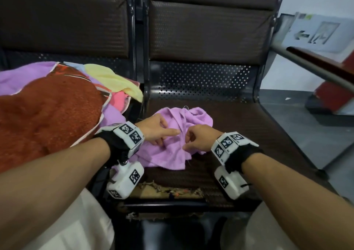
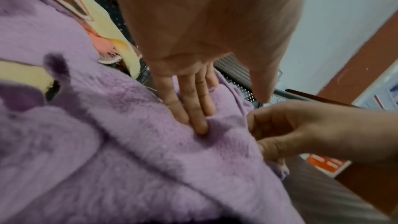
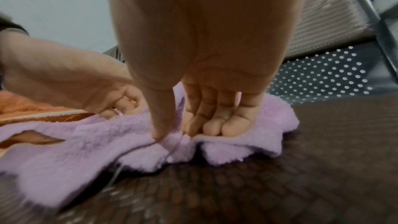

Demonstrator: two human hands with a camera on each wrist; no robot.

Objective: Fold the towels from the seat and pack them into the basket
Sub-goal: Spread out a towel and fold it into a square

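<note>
A crumpled lilac towel (image 1: 191, 119) lies on the right-hand dark seat (image 1: 249, 134). My left hand (image 1: 168, 134) rests on its left part; in the left wrist view its straight fingers (image 2: 199, 113) press into the pile. My right hand (image 1: 186, 142) is just to the right of it. Its thumb and curled fingers (image 3: 212, 127) pinch a raised fold of the lilac towel (image 3: 86, 151) at the near edge. The two hands are almost touching. More towels are heaped on the left seat: a rust-red one (image 1: 47, 115), a yellow one (image 1: 115, 81) and lilac and pink ones. No basket is in view.
Padded seat backs (image 1: 206, 33) rise behind both seats, with a metal divider (image 1: 142, 67) between them. A metal armrest (image 1: 316, 67) slants past on the right over grey floor (image 1: 316, 134). The seat's front edge (image 1: 164, 190) is torn.
</note>
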